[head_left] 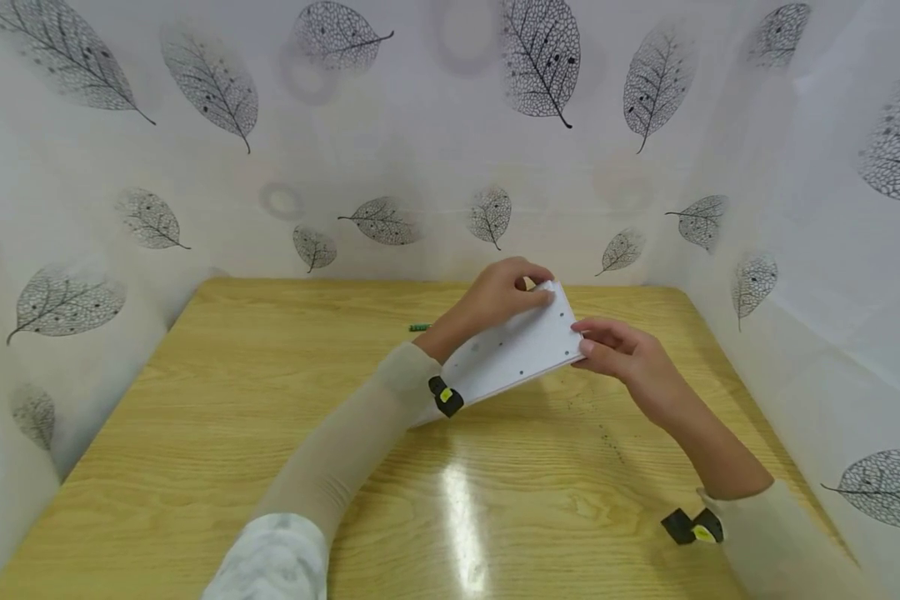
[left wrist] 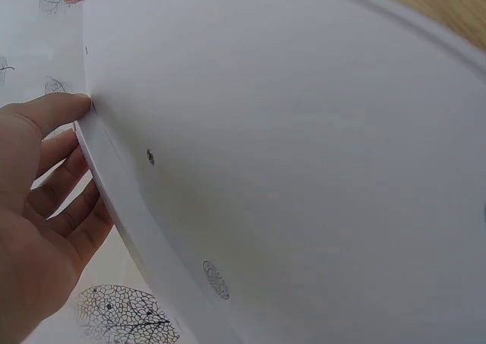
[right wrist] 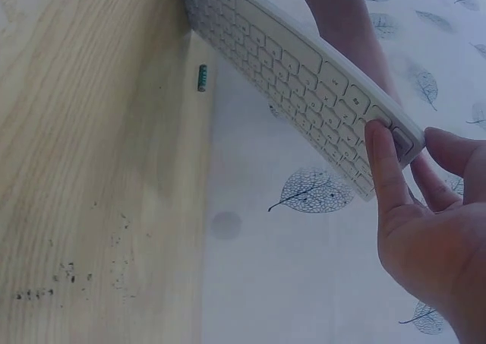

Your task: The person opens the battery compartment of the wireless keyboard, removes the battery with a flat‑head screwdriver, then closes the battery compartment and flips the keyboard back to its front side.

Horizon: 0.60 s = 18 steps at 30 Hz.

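A white computer keyboard (head_left: pixel 510 354) is tilted up above the table, its plain underside with small dark screws facing the head camera. My left hand (head_left: pixel 495 296) grips its upper edge near the raised right end, thumb on the underside (left wrist: pixel 304 154) and fingers behind. At the raised corner, my right hand (head_left: pixel 633 367) pinches the keyboard between thumb and fingers. The white keys (right wrist: pixel 292 67) face away from me and show in the right wrist view. Whether the lower end touches the table cannot be made out. Behind my left wrist lies a small green battery (head_left: pixel 419 327).
The wooden table (head_left: pixel 217 400) carries small dark specks (head_left: pixel 607 442) to the right of the keyboard. A pale curtain with leaf prints (head_left: pixel 412 158) encloses the back and both sides.
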Each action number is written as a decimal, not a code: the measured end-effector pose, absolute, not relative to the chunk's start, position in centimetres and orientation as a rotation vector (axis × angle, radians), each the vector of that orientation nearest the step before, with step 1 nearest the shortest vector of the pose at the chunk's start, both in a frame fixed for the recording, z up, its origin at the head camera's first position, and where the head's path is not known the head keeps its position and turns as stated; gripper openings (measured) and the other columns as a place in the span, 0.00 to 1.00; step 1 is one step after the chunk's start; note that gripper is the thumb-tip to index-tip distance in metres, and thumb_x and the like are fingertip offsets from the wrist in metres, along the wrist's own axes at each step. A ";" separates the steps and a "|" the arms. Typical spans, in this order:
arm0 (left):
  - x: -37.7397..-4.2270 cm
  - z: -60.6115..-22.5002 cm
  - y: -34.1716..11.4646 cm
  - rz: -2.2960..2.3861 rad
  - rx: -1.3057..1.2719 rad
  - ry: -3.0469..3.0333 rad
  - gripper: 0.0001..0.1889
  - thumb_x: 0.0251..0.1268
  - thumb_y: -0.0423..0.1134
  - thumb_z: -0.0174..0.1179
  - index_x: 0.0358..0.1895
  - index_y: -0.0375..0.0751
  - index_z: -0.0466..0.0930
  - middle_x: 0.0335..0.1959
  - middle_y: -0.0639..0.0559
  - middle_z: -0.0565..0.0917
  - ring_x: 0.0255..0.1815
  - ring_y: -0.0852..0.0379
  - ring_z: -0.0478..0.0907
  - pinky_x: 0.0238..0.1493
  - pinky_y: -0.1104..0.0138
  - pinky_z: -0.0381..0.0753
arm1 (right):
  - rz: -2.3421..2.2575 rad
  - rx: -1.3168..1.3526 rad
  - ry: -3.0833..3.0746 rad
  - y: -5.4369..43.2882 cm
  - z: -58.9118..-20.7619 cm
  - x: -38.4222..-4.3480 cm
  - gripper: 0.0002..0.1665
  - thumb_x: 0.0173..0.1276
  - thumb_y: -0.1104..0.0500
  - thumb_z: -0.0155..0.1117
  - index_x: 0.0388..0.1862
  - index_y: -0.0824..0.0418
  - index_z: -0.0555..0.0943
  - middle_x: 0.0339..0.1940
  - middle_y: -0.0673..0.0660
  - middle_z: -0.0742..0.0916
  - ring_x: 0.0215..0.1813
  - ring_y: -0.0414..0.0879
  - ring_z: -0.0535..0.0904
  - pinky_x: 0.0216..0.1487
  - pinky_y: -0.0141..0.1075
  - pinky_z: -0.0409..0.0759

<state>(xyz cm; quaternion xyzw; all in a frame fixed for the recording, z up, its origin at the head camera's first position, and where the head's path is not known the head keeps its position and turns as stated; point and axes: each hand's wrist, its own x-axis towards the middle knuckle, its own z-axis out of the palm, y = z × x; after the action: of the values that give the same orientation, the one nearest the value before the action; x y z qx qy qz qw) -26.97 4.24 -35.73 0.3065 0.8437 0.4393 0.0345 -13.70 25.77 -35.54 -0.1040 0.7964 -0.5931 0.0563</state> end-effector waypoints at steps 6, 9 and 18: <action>-26.9 -34.4 4.6 1.405 0.948 2.596 0.18 0.70 0.48 0.63 0.60 0.49 0.83 0.51 0.57 0.82 0.38 0.59 0.78 0.31 0.71 0.80 | -1.753 -0.349 2.508 26.0 -33.7 -13.5 0.25 0.77 0.52 0.59 0.67 0.64 0.74 0.53 0.53 0.83 0.50 0.42 0.86 0.53 0.30 0.83; -26.7 -33.7 4.8 1.463 0.934 2.575 0.18 0.70 0.48 0.63 0.60 0.49 0.83 0.51 0.57 0.81 0.39 0.59 0.79 0.32 0.71 0.81 | -1.721 -0.371 2.563 26.1 -32.8 -13.5 0.25 0.78 0.52 0.58 0.67 0.63 0.75 0.53 0.52 0.84 0.50 0.41 0.86 0.53 0.30 0.83; -26.4 -32.7 4.9 1.711 0.872 2.513 0.19 0.69 0.49 0.65 0.59 0.51 0.83 0.51 0.56 0.81 0.39 0.59 0.81 0.35 0.70 0.84 | -1.682 -0.436 2.643 26.0 -30.2 -13.6 0.23 0.79 0.53 0.57 0.66 0.62 0.76 0.55 0.49 0.85 0.50 0.42 0.86 0.53 0.30 0.83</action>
<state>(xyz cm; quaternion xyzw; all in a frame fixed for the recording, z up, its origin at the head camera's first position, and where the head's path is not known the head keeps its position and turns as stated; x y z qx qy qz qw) -26.38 4.87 -32.67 0.2758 0.7946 0.5408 -0.0108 -13.57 25.96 -30.24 -0.1379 0.8355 -0.5317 -0.0106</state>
